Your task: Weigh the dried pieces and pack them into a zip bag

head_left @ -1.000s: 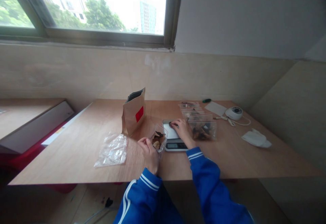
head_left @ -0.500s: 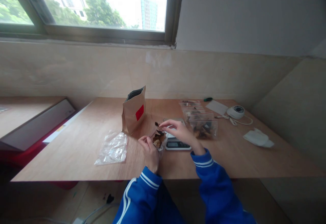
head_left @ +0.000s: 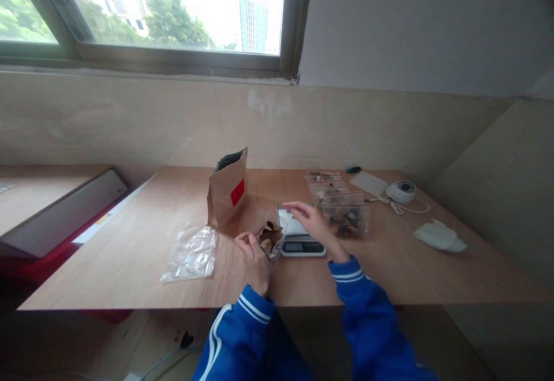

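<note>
The wooden surface (head_left: 130,265) carries everything within arm's reach of the seated person, so neither hand has to stretch.

Beyond the left hand (head_left: 255,257) and slightly to its left stands a kraft paper pouch (head_left: 227,189) with a red label. It is upright with its mouth open, which keeps its contents accessible from above.

Well to the left of that hand lies a stack of empty clear bags (head_left: 191,252), flat on the surface.

Just beyond the right hand (head_left: 312,222), filled zip bags (head_left: 344,213) lie in a row running away from the person, grouped apart from the empty ones.

The digital kitchen scale (head_left: 299,236) sits between the two hands with its display facing the person, so the reading is legible.

The left hand is closed on the rim of a small clear bag (head_left: 272,235) holding dark dried pieces. The bag touches the scale's left edge and is held mouth up, which keeps it open.

The right hand hovers over the scale platform, fingers loosely extended. Whether it holds a piece cannot be told.
</note>
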Motion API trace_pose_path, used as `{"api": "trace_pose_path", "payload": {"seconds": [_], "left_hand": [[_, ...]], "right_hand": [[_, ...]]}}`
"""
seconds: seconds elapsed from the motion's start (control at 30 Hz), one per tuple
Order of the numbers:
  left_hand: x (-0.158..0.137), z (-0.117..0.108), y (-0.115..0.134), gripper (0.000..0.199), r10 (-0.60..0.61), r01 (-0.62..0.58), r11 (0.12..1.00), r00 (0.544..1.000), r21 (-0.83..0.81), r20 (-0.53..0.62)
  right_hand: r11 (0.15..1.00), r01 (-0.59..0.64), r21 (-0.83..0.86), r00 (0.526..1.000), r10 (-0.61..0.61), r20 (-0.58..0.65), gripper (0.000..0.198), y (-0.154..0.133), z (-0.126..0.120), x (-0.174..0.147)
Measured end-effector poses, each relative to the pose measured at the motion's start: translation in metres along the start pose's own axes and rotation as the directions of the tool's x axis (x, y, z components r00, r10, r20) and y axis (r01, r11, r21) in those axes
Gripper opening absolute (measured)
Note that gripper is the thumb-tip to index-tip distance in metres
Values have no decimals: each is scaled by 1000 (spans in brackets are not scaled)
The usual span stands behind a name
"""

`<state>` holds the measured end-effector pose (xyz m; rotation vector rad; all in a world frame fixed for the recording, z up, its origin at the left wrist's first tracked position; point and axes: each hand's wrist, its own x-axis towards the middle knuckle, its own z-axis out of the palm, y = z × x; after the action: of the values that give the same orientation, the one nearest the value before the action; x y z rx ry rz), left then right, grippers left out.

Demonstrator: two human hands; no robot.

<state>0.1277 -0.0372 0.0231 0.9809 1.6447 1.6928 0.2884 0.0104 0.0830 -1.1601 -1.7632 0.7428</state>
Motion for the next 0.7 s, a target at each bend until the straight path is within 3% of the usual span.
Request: {"api": "trace_pose_path", "payload": {"seconds": [0.13,0.23,0.33,0.43,0.57,0.63,0.7], "left_hand": [[0,0,0,23,-8,8,1000,1000,-14,3],[1,0,1,24,-4,4,1000,1000,-25,5],[0,0,1,24,3,-3,1000,1000,-25,8],[0,0,1,24,5,-5,1000,1000,-25,8],[0,1,1,25,-6,6,1000,1000,-22,14],[0,0,1,26,6,-6,1000,1000,-21,17],[0,0,2,26,16,-16,1000,1000,-17,12]], "right_hand": [[930,-53,-363,981,-19,-192,33,39,-5,1],[843,-133,-520,980,35,-194,30,57,-5,-3],[803,-181,-568,978,88,-187,22,60,-4,-5],[852,-161,-498,979,73,-192,17,48,-2,-4],[987,-63,-144,980,34,-198,20,11,1,-3],[1000,-14,-7,989,13,-144,24,-12,3,-5],[999,30,28,999,-28,-41,25,-31,4,-8]]}}
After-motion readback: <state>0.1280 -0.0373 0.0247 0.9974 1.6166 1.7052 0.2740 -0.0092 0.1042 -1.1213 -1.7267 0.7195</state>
